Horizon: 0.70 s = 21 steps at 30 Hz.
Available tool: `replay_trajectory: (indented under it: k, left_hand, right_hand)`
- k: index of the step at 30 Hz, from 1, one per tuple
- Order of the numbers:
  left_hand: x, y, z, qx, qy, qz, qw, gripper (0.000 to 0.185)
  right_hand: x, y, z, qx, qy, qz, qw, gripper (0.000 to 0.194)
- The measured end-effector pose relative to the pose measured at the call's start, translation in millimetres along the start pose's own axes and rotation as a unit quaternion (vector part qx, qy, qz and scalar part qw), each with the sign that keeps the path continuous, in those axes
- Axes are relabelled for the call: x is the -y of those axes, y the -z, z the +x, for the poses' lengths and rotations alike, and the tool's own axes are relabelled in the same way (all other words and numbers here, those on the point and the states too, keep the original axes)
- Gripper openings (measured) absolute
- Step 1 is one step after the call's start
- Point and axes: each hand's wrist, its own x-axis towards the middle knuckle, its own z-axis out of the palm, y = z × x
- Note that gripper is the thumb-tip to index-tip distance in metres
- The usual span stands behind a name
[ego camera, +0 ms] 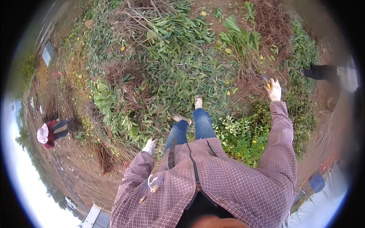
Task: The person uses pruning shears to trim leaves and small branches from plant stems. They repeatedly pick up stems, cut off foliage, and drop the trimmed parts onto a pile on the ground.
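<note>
My right hand [274, 91], in a pale work glove, is closed around pruning shears [267, 82] with yellow-orange handles. Their blades point at the root end of a bundle of leafy saplings [242, 42], whose reddish-brown roots [251, 85] spread just left of the hand. The leaves lie toward the top of the view. My left hand [150, 146], gloved too, hangs low beside my left thigh, with nothing visible in it. Cut green leaves [182, 74] cover the ground around my shoes [198, 102].
Heaps of bare-rooted plants [128, 71] lie ahead and left. Bushy green plants [245, 131] stand by my right leg. A person in a pink hat [42, 133] bends over at far left. Another person's dark-trousered leg [320, 71] is at right, above a blue container [317, 182].
</note>
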Motion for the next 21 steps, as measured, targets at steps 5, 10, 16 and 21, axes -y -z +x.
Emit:
replay_trajectory:
  k: [5,10,16,21]
  left_hand:
    - [5,-12,9,-0.05,-0.03,0.039,0.998,0.031]
    - [-12,0,69,-0.111,0.001,-0.112,0.987,0.03]
    - [-63,94,189,-0.225,-0.034,-0.598,0.769,0.06]
    - [-93,185,271,-0.224,0.053,-0.787,0.573,0.076]
  right_hand:
    - [-23,-45,28,0.073,-0.094,-0.036,0.992,0.07]
    - [110,-114,-44,0.267,0.001,0.204,0.942,0.071]
    - [284,-110,-151,0.419,0.165,0.209,0.868,0.062]
    - [342,-79,-200,0.502,0.123,0.187,0.835,0.061]
